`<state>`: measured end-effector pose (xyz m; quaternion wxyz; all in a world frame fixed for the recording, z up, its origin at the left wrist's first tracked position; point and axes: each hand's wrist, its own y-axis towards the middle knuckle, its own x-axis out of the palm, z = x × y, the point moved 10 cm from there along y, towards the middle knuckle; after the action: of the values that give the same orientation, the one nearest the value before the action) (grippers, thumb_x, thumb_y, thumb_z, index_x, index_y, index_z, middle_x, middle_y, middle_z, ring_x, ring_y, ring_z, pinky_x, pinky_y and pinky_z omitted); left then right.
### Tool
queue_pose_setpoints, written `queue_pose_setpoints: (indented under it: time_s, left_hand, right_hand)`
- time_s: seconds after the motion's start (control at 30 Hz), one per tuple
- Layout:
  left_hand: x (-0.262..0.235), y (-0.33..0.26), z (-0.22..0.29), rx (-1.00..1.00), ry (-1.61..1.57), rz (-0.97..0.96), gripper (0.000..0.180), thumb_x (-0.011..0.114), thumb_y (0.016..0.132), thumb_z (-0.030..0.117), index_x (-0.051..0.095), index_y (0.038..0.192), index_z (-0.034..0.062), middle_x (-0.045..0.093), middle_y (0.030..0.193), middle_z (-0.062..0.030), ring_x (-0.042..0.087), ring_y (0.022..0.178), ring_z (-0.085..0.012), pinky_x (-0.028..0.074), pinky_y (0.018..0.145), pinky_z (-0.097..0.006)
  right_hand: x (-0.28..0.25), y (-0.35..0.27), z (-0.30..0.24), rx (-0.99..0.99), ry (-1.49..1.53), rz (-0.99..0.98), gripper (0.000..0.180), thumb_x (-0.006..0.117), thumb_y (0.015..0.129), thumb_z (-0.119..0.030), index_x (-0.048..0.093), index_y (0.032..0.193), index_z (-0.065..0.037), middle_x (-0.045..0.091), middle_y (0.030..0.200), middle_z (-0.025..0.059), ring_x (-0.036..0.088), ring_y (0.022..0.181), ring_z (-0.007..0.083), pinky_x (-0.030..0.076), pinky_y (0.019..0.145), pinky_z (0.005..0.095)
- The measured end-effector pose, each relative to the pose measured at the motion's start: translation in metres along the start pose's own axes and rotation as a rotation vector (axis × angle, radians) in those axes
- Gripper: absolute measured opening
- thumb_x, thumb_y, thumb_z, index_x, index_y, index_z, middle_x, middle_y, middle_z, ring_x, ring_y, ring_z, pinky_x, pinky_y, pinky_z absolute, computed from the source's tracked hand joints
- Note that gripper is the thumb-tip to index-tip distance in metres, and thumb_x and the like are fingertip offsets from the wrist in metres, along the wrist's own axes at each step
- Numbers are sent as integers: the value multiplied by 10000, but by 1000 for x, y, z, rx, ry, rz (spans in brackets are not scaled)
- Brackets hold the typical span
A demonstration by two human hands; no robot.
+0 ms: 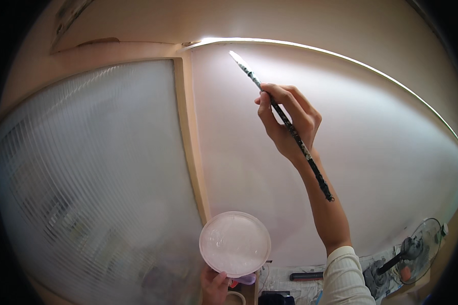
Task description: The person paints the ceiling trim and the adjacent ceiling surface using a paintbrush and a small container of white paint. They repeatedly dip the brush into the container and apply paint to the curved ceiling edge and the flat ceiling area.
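Observation:
My right hand (292,114) is raised in front of a pale wall, closed round a long dark paintbrush (296,138) in a pen-like grip. White paint coats the brush's bristles, which point up and left toward the wall's top edge. Whether the tip touches the wall I cannot tell. Low in the middle, my left hand (216,284) holds a round pale plastic lid (235,244) by its lower rim. Wet-looking whitish smears show on the lid's face. The lid hides part of the left hand's fingers.
A ribbed glass panel (96,178) in a wooden frame (189,137) fills the left side. Along the wall's top runs a bright light strip (341,55). Lower right, a fan-like stand with a clear disc (426,244) sits near a dark bar (306,276) on a littered surface.

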<state>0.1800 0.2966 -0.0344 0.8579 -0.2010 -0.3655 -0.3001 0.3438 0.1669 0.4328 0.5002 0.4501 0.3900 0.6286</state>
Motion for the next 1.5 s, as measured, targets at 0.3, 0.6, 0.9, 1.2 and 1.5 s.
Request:
queue_pose_setpoints:
  time_s: [0.3,0.6,0.9,1.2,1.5]
  left_hand:
    - [9,-5,13,-62,128,13,605,653,866,-12,404,1418,-19,580,1279,-143,611,1089,-261,560,859,-376]
    - [44,1,42,196,-42,-277,583,633,840,11,412,1373,-72,581,1286,-189,625,1156,-279,543,989,-411]
    - [49,-2,46,226,-30,-282,561,636,842,16,427,1356,-70,602,1240,-190,658,1079,-265,579,921,-400]
    - [50,-2,48,253,-3,-283,575,649,843,54,420,1356,-69,595,1235,-187,656,1062,-259,581,894,-390]
    - [50,-2,49,228,-50,-356,624,606,843,-39,377,1423,-63,564,1319,-188,596,1198,-268,521,998,-413]
  right_hand:
    - [8,3,10,53,-34,-17,137,707,872,8,720,999,-42,711,808,65,725,725,139,599,660,257]
    - [0,-3,19,97,-59,7,98,699,889,-9,714,983,-28,712,814,70,732,737,145,594,682,259]
    - [15,-3,16,72,-48,-9,94,707,891,-28,718,985,-36,712,811,69,735,735,143,588,654,254]
    - [16,-6,14,57,-31,-3,73,699,902,-42,717,973,-40,714,825,61,742,751,149,601,691,256]
    - [18,-10,21,92,-35,12,64,700,908,-69,714,961,-36,711,798,61,743,744,149,587,661,253]
